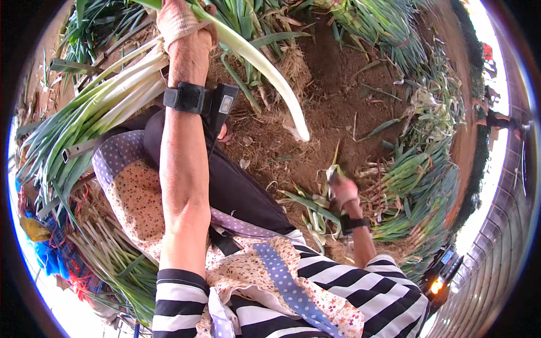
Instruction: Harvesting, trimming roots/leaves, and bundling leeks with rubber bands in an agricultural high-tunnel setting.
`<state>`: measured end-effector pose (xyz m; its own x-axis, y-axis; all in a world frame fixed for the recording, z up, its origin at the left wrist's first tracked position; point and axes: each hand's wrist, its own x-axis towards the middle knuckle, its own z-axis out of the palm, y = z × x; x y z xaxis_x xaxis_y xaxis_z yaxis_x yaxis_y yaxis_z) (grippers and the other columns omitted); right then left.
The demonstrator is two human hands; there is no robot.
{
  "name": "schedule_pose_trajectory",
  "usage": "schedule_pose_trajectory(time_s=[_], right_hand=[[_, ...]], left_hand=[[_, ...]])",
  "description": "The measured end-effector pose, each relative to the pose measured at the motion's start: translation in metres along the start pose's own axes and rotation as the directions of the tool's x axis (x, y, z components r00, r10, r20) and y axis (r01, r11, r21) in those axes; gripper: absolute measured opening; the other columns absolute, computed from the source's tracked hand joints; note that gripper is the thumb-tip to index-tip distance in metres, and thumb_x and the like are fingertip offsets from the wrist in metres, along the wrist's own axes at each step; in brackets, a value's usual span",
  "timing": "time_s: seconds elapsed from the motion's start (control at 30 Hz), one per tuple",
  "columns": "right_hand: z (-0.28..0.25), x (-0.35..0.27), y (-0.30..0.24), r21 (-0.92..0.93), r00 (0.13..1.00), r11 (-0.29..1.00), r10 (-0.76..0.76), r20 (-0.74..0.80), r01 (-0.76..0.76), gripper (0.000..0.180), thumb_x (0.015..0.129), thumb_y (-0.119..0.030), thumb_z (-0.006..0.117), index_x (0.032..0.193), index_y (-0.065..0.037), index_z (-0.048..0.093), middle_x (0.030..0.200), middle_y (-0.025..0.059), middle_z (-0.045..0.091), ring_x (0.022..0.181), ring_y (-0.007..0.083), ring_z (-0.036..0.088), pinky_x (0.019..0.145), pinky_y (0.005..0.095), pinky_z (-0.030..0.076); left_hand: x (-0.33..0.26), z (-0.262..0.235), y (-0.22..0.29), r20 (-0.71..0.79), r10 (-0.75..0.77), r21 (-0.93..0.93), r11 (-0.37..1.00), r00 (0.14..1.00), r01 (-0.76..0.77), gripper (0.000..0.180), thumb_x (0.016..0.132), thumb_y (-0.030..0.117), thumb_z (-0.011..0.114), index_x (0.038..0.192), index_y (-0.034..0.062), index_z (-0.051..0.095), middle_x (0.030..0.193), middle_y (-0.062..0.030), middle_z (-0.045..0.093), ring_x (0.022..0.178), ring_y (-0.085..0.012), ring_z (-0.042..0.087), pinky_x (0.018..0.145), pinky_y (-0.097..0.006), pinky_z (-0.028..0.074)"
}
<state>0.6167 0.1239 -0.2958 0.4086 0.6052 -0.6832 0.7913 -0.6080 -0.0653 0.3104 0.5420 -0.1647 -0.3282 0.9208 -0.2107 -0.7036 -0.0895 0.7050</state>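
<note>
My left hand, in a pale cloth glove, is closed round a long leek near the top edge. The leek's white shaft curves down to the right and ends in a trimmed tip above the soil. Lower right, my right hand is blurred, its fingers closed at a pale green strip of leek peel. Loose peelings lie beside and below that hand. To the left of my left forearm, a bundle of leeks rests with white shafts towards me.
Brown soil lies ahead. More leek bundles stand at the top and right, beside a heap of withered leaves. Another leek pile lies lower left, near blue netting. My dark-trousered leg is bent between my arms.
</note>
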Motion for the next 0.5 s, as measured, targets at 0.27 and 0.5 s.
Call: schedule_pose_trajectory(time_s=[0.27,0.5], right_hand=[[-0.096,0.023,-0.172,0.035,0.669,0.828,-0.427,-0.609,0.560,0.081,0.069,-0.050,0.069,0.131,-0.010,0.038,0.116,0.0185,0.055,0.109,0.0293,0.052,0.089,0.0424,0.046],[-0.088,0.058,-0.203,0.281,0.852,0.862,-0.270,-0.449,0.421,0.066,0.073,-0.043,0.068,0.124,-0.007,0.046,0.087,0.0155,0.064,0.081,0.0260,0.063,0.069,0.0382,0.049]], left_hand=[[0.019,-0.015,0.000,-0.211,-0.115,0.110,0.984,0.971,0.141,0.034,0.077,0.035,0.068,0.096,0.0119,0.053,0.072,-0.0038,0.048,0.056,-0.0186,0.050,0.045,-0.033,0.044],[0.004,-0.014,0.004,0.014,-0.182,0.000,0.983,0.983,0.182,0.041,0.073,0.039,0.072,0.092,0.0076,0.054,0.068,-0.0042,0.053,0.060,-0.0201,0.054,0.051,-0.037,0.049]])
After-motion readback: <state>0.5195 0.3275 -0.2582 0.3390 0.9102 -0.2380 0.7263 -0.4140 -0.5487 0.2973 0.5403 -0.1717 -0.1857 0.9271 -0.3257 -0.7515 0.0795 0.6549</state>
